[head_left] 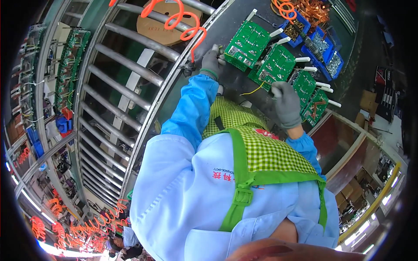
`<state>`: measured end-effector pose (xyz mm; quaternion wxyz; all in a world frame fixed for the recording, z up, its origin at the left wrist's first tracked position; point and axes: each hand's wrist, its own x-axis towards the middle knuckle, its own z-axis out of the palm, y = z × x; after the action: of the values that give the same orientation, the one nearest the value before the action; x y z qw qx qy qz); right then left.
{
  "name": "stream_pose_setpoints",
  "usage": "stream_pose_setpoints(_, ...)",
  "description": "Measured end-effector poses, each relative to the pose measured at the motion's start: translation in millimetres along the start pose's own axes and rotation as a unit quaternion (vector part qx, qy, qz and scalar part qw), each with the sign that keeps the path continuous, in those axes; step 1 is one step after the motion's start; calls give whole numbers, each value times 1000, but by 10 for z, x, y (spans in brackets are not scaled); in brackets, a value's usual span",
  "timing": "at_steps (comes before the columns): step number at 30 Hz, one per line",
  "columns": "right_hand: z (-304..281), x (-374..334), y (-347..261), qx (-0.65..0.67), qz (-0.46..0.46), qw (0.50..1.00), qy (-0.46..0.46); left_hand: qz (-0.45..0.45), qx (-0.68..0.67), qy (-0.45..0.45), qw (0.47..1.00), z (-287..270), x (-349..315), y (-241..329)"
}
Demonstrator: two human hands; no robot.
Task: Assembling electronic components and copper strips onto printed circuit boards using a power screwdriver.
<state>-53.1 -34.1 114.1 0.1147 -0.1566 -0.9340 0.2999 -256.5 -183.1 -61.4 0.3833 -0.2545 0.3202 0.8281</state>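
Observation:
My left hand point(212, 61), in a grey glove, has its fingers curled at the left edge of a green circuit board point(248, 42). A bit of yellow-green shows by its fingertips, too small to name. My right hand point(287, 106), gloved alike, is closed over the near edge of a second green circuit board point(277, 64); what its fingers hold, if anything, is hidden. A yellow wire point(252, 92) runs from that board's near corner onto the dark bench point(233, 85). Farther right lie two more boards, one of them a green circuit board point(315, 107), with white posts point(323, 85) sticking out.
Blue bins point(321, 45) of small metal parts and a pile of copper-coloured pieces point(312, 13) stand at the far right. To the left runs a roller conveyor point(126, 65) with a round cardboard piece point(167, 26). An orange coiled hose point(191, 32) hangs beside my left hand.

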Motion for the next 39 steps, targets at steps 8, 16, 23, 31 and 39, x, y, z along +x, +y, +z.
stream_pose_setpoints(8, 391, 369, -189, -23, -51, 997, -51, -2, 201, 14, 980, 66, -75, 41)
stream_pose_setpoints(16, 545, 435, -173, -147, -96, 978, -109, -173, 85, -59, 979, 27, -81, 16)
stream_pose_setpoints(23, 583, 547, -206, -197, -128, 963, -135, -193, -1, -112, 975, -31, -21, -122)
stream_pose_setpoints(31, 604, 571, -201, -230, -129, 953, -149, -217, -6, -110, 970, -43, 38, -130)
stream_pose_setpoints(39, 606, 621, -257, -237, -132, 949, -162, -214, -55, -95, 971, -12, 29, -201)
